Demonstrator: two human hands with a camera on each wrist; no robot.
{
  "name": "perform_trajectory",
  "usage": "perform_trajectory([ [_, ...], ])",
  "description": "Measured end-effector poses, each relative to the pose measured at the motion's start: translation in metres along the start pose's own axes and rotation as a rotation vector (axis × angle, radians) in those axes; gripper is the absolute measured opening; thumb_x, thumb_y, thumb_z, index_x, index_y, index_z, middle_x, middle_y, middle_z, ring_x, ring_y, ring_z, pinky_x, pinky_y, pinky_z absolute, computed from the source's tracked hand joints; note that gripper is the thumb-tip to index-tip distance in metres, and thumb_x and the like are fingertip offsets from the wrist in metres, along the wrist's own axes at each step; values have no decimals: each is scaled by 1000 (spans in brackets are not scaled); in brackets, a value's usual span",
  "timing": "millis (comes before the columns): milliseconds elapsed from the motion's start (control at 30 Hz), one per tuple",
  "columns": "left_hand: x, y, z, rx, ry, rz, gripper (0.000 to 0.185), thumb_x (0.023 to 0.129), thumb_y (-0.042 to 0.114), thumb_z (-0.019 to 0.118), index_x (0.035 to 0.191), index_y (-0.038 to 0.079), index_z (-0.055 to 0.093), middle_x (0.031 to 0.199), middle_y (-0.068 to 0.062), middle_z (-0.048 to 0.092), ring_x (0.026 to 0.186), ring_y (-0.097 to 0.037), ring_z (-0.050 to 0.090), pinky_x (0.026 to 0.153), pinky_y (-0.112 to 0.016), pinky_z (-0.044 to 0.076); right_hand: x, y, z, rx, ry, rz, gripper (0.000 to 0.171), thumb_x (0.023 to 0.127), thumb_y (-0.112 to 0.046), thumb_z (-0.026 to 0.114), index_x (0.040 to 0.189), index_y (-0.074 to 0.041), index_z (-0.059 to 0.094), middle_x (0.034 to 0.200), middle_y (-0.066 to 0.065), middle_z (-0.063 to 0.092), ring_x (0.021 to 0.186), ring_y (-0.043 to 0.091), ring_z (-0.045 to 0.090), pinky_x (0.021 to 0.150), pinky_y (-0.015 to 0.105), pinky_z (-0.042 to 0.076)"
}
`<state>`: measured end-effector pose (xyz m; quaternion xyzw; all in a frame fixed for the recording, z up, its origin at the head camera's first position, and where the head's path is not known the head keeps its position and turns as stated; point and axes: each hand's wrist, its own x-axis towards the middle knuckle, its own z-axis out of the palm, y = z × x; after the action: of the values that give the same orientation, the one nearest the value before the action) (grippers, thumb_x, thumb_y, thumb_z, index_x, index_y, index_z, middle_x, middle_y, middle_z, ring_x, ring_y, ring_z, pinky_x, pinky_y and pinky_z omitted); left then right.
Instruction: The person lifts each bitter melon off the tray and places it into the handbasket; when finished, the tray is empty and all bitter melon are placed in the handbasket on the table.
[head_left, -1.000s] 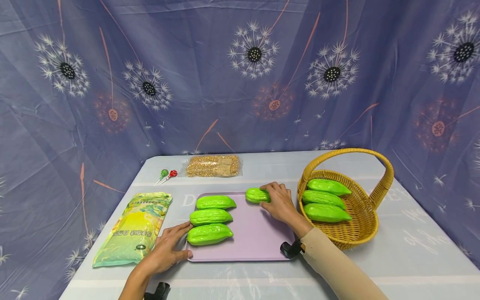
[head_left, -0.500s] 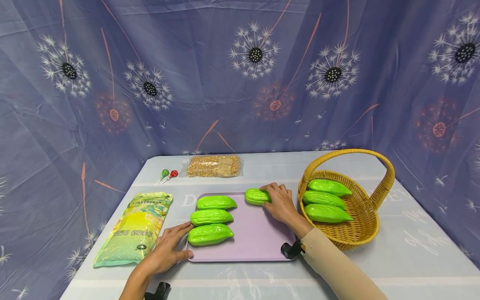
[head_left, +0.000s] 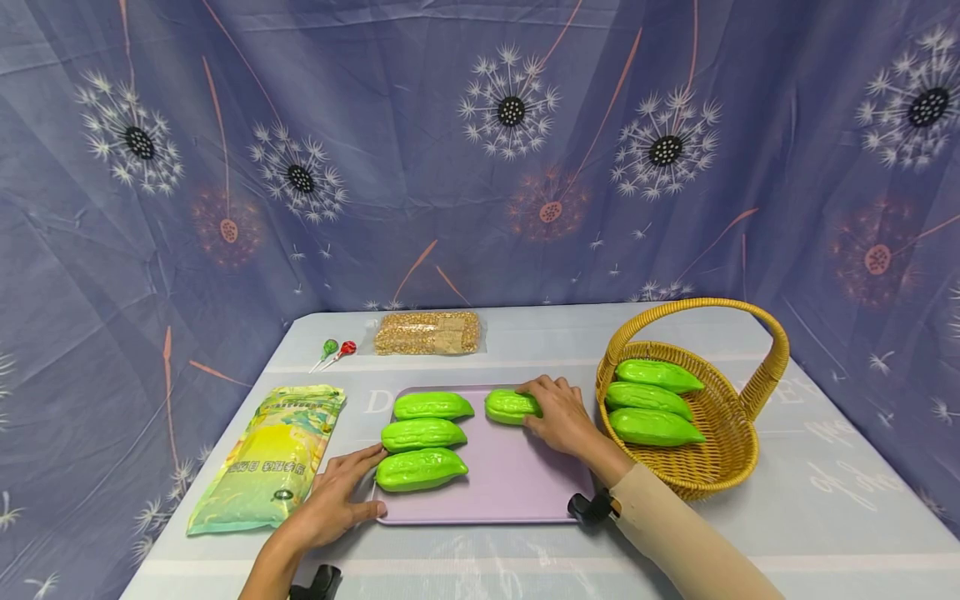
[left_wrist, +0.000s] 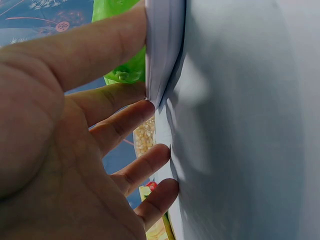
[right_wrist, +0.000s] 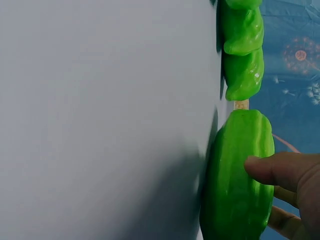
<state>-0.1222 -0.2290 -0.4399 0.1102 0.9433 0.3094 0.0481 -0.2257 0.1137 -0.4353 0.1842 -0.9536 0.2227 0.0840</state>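
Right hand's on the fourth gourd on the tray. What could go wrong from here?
1. The right hand grips the gourd at the tray's far edge; set down there, it might roll off.
2. It sits close to the nearest gourd of the row; a push left could knock it.
3. The left hand only rests on the tray's corner, so the tray may slide.

Cloth-covered table (head_left: 825,500) with lilac tray (head_left: 517,483), wicker basket (head_left: 720,467), green bag (head_left: 270,458), grain packet (head_left: 427,332), two lollipops (head_left: 335,350).
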Motion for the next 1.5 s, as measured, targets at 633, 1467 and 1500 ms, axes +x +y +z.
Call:
perform_trajectory([
  [633,0,0,-1,-15,-12,-10,73,74,35,76,138,13,49,150,-6,40,129,-32,33,100,-57,18,-25,-3,-7,-16,-104,-57,45,76,-22,75,118,-20,61,114,0,62,105,24,50,80,37,34],
  [1467,0,0,-1,-6,-13,-13,72,75,36,75,138,13,48,150,-5,39,129,-30,33,96,-52,23,-50,-9,-33,10,22,-134,46,73,-26,78,116,-19,62,111,-3,66,93,13,48,82,33,34],
  [1500,0,0,-1,-6,-12,-12,72,75,36,75,138,13,49,150,-5,39,129,-30,33,96,-52,23,-51,-10,-36,16,35,-141,46,73,-26,78,115,-20,63,110,-4,66,93,13,48,82,33,34],
])
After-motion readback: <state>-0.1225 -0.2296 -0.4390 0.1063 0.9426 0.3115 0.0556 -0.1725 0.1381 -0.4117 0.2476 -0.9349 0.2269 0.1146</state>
